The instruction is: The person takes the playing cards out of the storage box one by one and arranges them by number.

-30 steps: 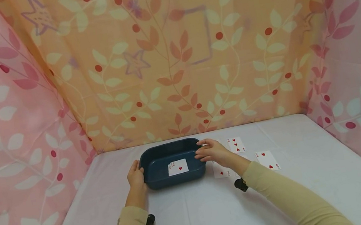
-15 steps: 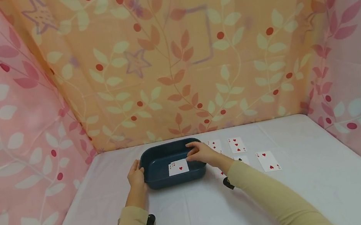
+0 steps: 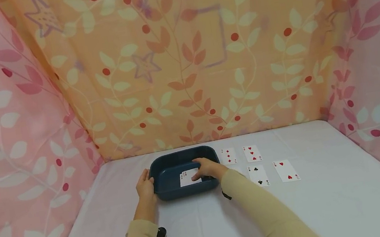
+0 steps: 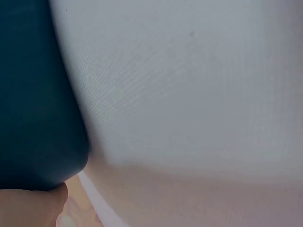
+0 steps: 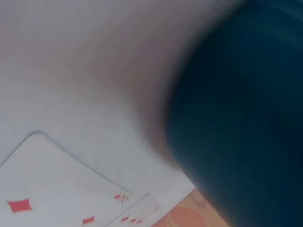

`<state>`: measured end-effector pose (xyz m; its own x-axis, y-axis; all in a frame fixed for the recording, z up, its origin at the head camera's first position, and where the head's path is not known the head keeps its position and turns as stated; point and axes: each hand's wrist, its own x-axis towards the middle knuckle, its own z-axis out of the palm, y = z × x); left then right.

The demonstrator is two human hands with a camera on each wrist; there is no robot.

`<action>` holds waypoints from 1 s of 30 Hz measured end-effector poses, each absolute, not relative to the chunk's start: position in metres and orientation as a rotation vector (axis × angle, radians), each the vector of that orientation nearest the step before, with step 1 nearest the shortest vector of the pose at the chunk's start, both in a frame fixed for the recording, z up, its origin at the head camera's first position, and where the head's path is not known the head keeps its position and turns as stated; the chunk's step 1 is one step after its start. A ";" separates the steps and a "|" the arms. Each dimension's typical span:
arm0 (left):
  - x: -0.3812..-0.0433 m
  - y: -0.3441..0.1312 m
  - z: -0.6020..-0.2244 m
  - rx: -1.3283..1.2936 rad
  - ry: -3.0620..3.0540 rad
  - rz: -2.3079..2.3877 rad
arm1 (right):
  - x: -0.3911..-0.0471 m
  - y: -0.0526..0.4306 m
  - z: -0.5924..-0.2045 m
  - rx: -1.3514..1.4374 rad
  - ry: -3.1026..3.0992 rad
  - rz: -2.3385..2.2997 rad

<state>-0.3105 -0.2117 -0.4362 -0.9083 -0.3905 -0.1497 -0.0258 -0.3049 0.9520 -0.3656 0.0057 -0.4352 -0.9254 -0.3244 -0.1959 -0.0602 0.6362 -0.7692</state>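
Observation:
A dark blue rectangular dish point(image 3: 186, 192) stands on the white-covered table; its side wall fills part of both wrist views. My left hand point(image 3: 145, 186) grips its left end, thumb at the rim. Inside lie a few overlapping playing cards point(image 3: 185, 177), face up, partly covered by my right hand point(image 3: 209, 167). That hand reaches over the right rim with thumb and fingers apart above the cards' right side. Whether the fingertips touch a card is unclear. The right wrist view shows a two of diamonds point(image 5: 52, 184) on the table beside the dish; my right arm mostly hides it from the head view.
Right of the dish lie a three of diamonds point(image 3: 229, 156), a three of hearts point(image 3: 252, 153), a two of clubs point(image 3: 258, 176) and a two of hearts point(image 3: 286, 171). Patterned orange cloth point(image 3: 181, 62) hangs behind the table, with pink cloth on both sides.
My right hand has moved left and down from the dish's right rim to over the cards inside. My left hand keeps its grip, and the cards stay in place in the dish.

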 end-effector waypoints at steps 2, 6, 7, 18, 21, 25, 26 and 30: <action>-0.309 -0.212 -0.436 0.516 -1.703 -2.308 | -0.367 0.003 -0.439 -0.309 2.558 -1.148; -0.307 -0.215 -0.439 0.520 -1.708 -2.314 | -0.371 -0.002 -0.446 -0.356 2.604 -1.038; -0.307 -0.215 -0.439 0.519 -1.710 -2.314 | -0.372 -0.003 -0.448 -0.372 2.621 -0.999; -0.309 -0.216 -0.443 0.498 -1.733 -2.290 | -0.376 -0.007 -0.454 -0.400 2.703 -0.896; -0.309 -0.215 -0.441 0.495 -1.737 -2.288 | -0.375 -0.008 -0.452 -0.373 2.691 -0.898; -0.311 -0.215 -0.440 0.494 -1.738 -2.282 | -0.373 -0.008 -0.448 -0.382 2.706 -0.900; -0.311 -0.215 -0.440 0.498 -1.737 -2.282 | -0.372 -0.008 -0.448 -0.389 2.711 -0.904; -0.312 -0.215 -0.441 0.514 -1.711 -2.301 | -0.372 -0.006 -0.446 -0.381 2.726 -0.966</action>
<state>-0.3124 -0.2151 -0.4408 -0.9127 -0.3833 -0.1419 -0.0256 -0.2930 0.9558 -0.3722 -0.0061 -0.4459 -0.9412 -0.3148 -0.1228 -0.1674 0.7499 -0.6400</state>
